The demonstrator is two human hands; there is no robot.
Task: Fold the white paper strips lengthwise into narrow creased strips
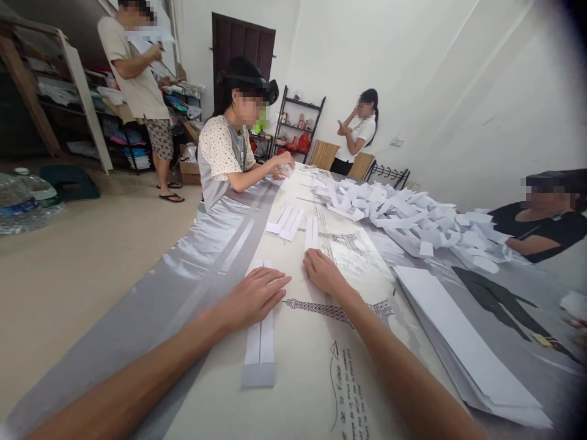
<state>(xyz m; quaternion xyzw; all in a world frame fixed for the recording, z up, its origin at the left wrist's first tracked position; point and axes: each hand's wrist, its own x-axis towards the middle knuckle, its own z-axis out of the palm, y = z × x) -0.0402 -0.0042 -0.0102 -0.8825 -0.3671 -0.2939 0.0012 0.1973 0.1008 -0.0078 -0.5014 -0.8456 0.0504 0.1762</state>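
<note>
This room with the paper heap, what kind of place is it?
Perhaps a workshop: white paper strips and a heap of paper pieces share a table, with a black shelf rack behind.

Dark door [245,46]; black rack [302,104] nearby (red bags [304,142] on it); bottles [19,197] on floor [96,244].

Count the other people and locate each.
4: a standing person at far left; a person in spotted sleeves beyond your left hand; a person in white at the back; a person in black at far right. More may be hidden.
</note>
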